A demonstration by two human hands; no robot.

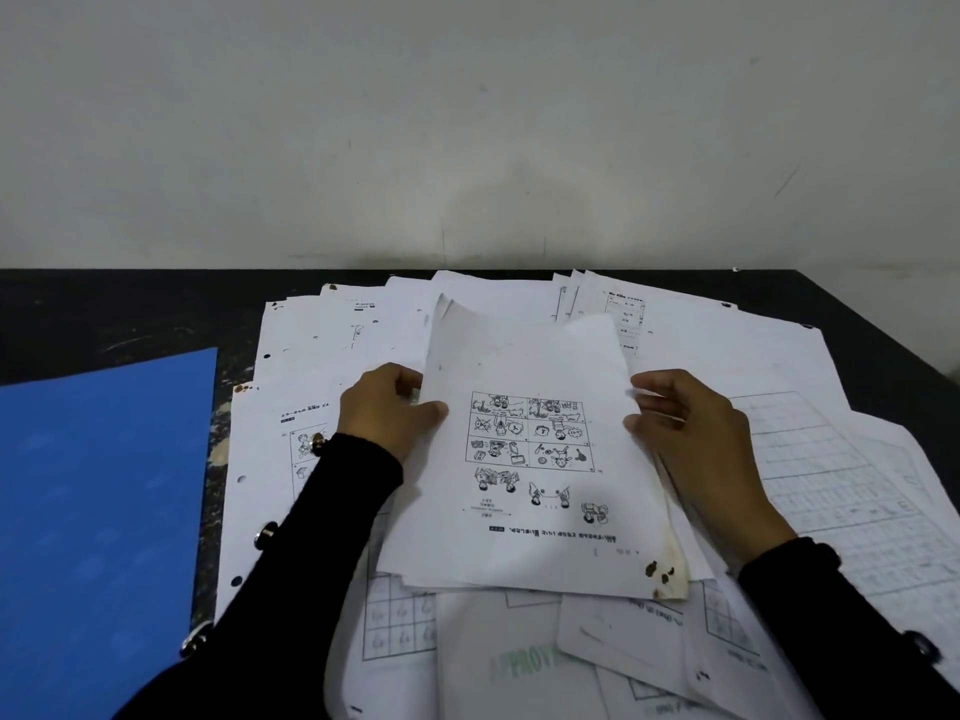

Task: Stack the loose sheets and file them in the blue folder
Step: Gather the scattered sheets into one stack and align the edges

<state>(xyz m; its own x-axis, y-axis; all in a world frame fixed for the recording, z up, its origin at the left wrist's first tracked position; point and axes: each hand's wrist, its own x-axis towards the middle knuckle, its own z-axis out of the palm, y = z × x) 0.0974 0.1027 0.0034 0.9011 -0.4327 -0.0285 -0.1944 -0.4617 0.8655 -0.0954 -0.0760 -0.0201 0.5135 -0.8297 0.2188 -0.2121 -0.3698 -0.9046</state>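
Gathered stack of sheets [530, 459] mid-table, lifted at far end, atop scattered loose sheets [810, 459]. Left hand [387, 413] pinching left edge, right hand [691, 423] gripping right edge. Blue folder [98, 511] lying flat, left.

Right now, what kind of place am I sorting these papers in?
Probably a study or office desk: a dark worn tabletop against a bare pale wall, strewn with white hole-punched worksheets, and a flat blue card folder lying at the left.
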